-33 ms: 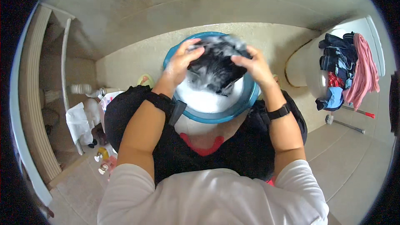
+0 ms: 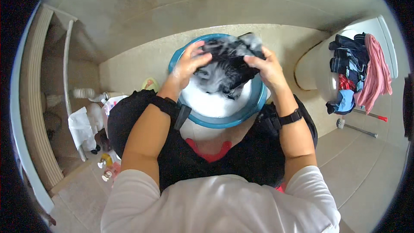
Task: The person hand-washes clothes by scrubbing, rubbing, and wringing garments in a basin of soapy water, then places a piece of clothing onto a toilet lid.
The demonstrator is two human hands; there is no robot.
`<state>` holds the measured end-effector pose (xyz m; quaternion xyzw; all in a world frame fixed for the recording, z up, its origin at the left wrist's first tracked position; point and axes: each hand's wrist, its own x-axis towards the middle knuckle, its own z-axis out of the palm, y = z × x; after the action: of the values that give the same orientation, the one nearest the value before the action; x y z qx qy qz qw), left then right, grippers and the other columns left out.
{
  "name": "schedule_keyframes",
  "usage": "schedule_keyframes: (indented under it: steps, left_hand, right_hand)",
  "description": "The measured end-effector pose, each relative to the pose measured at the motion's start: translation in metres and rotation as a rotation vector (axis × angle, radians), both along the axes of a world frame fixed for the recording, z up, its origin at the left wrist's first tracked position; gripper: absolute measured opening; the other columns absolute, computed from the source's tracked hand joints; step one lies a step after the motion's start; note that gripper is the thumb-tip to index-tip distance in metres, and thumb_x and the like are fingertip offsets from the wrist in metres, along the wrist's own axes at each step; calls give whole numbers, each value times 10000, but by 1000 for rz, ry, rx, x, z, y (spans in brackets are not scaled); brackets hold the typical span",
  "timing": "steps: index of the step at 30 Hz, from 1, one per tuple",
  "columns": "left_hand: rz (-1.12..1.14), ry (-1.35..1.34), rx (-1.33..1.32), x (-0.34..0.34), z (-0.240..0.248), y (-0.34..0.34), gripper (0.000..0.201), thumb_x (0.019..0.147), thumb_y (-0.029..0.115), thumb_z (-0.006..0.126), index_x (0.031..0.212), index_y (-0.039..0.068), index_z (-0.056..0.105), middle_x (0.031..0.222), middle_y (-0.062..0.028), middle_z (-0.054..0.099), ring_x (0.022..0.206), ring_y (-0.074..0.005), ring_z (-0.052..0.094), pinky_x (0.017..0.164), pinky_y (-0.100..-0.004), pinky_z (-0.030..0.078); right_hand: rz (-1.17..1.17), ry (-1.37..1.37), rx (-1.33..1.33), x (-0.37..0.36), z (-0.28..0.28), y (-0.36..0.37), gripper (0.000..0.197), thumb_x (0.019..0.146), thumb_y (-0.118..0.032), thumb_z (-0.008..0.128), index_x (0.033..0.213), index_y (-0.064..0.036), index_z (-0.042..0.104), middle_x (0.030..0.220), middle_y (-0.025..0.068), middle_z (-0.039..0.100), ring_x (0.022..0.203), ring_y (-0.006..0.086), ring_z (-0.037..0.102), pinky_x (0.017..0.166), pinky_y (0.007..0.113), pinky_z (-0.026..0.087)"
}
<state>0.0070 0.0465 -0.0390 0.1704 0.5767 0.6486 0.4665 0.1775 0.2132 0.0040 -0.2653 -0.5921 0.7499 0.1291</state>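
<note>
A round blue basin (image 2: 224, 121) full of white suds sits on the floor between my knees. Over it I hold a dark, soapy garment (image 2: 228, 67) covered in foam. My left hand (image 2: 187, 67) grips its left side and my right hand (image 2: 267, 67) grips its right side, both pressed against the cloth. Each wrist wears a dark band. My forearms come up from the lower edge, with white sleeves at the bottom.
A white toilet (image 2: 317, 75) stands at the right with a pile of coloured clothes (image 2: 360, 71) on its lid. Several bottles (image 2: 105, 164) and a white cloth (image 2: 82, 127) lie at the left beside a white rail. A small green object (image 2: 150, 84) sits by the basin.
</note>
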Motion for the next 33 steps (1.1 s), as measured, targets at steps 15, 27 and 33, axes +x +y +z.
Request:
schedule_keyframes:
  steps: [15, 27, 33]
  left_hand:
    - [-248, -217, 113, 39, -14, 20, 560, 733, 150, 662, 1233, 60, 426, 1140, -124, 546, 1019, -227, 552, 921, -375, 424]
    - [-65, -1155, 595, 54, -60, 30, 295, 877, 379, 494, 888, 94, 567, 776, -52, 601, 687, -185, 588, 645, -345, 494]
    - [10, -469, -55, 72, -22, 31, 196, 853, 206, 497, 974, 62, 554, 882, -63, 588, 796, -165, 591, 685, -317, 501]
  right_hand:
    - [-418, 273, 44, -5, 23, 19, 324, 686, 59, 477, 993, -3, 560, 913, 98, 615, 821, 195, 599, 779, 308, 483]
    - [-170, 51, 832, -60, -24, -101, 183, 722, -203, 623, 759, -27, 592, 685, 194, 594, 621, 352, 587, 581, 392, 474]
    - [-220, -401, 363, -36, -83, -25, 287, 731, -198, 597, 948, -13, 562, 814, 135, 611, 731, 188, 585, 642, 311, 455]
